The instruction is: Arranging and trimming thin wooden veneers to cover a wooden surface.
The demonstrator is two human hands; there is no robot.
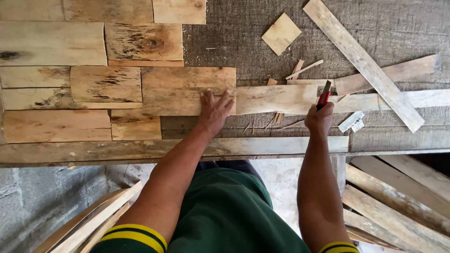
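On the far left: flat wood pieces (51, 44) lie fitted edge to edge in rows on the worktable (403, 30), pale and knotty, one with a dark knot (152, 43).
Lower left corner: loose slats (96, 220) lean below the table's front rail (117, 151).
Left hand: left hand (214, 112) lies flat, palm down, fingers spread, pressing where the brown board (187, 91) meets the pale plank (276, 99); it grips nothing.
Pale plank: runs sideways between the two hands, its left end butted against the brown board, its right end just beside the cutter.
Middle: thin splinters (304, 69) and shavings lie scattered just behind the plank; a small square offcut (281, 33) sits apart, farther back.
Right hand: right hand (320, 118) is closed in a fist around a red and black cutter (323, 95), whose tip points away from the body and touches the plank's right end.
Right of the hand: a small white block (352, 122) lies near the knuckles.
Far right: a long strip (363, 63) lies slantwise across other strips on the table; more planks (398, 206) are stacked below the table edge.
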